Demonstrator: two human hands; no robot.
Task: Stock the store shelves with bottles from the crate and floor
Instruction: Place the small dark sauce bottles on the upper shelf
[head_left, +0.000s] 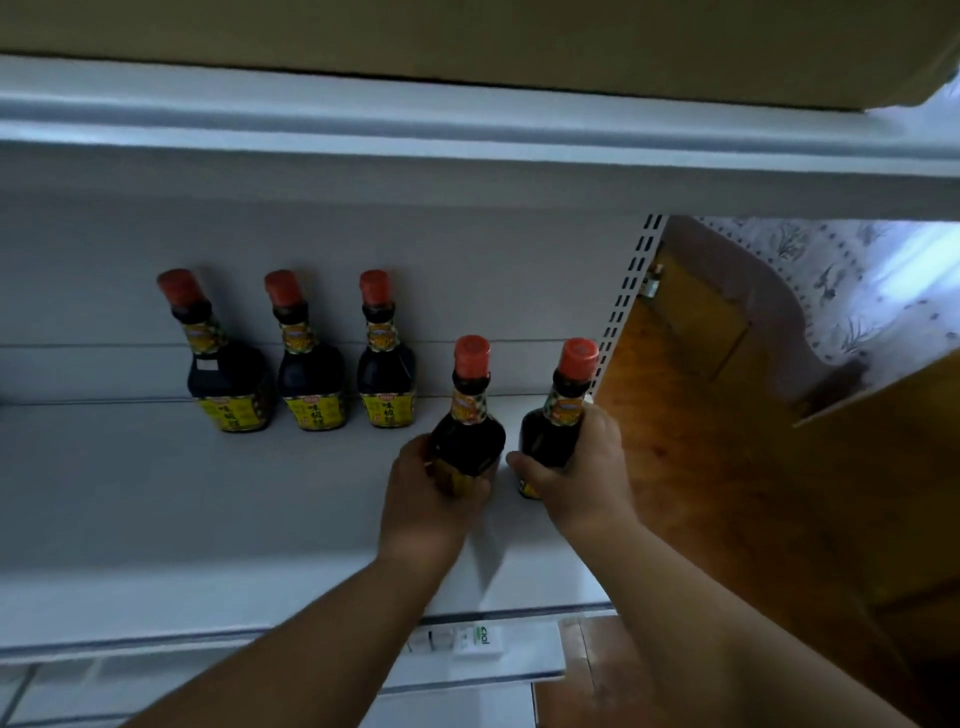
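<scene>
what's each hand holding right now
Left hand: closed on a dark red-capped glass bottle.
Right hand: closed on another dark red-capped bottle.

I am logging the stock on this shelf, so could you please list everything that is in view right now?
Standing sauce bottles: three, dark with red caps and yellow labels, in a row at the back of the shelf.
Held sauce bottles: two, same kind, in front of the row and to its right, one in each hand.
Shelf: one, white, bearing the bottles.
Upper shelf: one, white, overhead.
Cardboard box: one, brown, on the upper shelf.
Price tag strip: one, white with green print, on the shelf's front edge.
Slotted upright: one, white, at the shelf's right end.
Floor: brown wood, to the right.
Left hand: gripping the left held bottle.
Right hand: gripping the right one.
</scene>
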